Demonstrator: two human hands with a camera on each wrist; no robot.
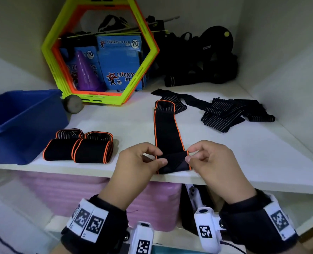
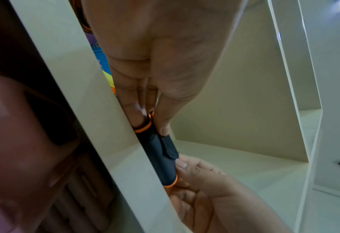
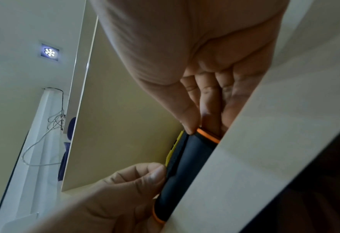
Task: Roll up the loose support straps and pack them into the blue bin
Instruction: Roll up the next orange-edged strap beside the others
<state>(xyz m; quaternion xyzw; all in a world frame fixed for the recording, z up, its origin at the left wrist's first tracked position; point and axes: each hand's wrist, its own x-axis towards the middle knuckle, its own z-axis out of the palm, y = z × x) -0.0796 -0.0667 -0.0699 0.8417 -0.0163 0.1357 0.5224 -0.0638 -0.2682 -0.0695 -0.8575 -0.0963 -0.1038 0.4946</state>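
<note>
A black support strap with orange edging (image 1: 167,132) lies stretched out on the white shelf (image 1: 130,118), its near end folded over at the shelf's front edge. My left hand (image 1: 143,158) pinches the left side of that fold (image 2: 157,151) and my right hand (image 1: 203,156) pinches the right side (image 3: 187,159). Two rolled orange-edged straps (image 1: 78,149) sit to the left, beside the blue bin (image 1: 20,121). Loose black striped straps (image 1: 223,112) lie at the right rear.
A yellow and orange hexagon frame (image 1: 100,50) stands at the back around blue boxes (image 1: 119,65) and a purple cone (image 1: 86,72). A grey ball (image 1: 73,103) lies beside the bin. Black gear (image 1: 199,59) is piled at the back right. Pink mats (image 1: 97,191) sit under the shelf.
</note>
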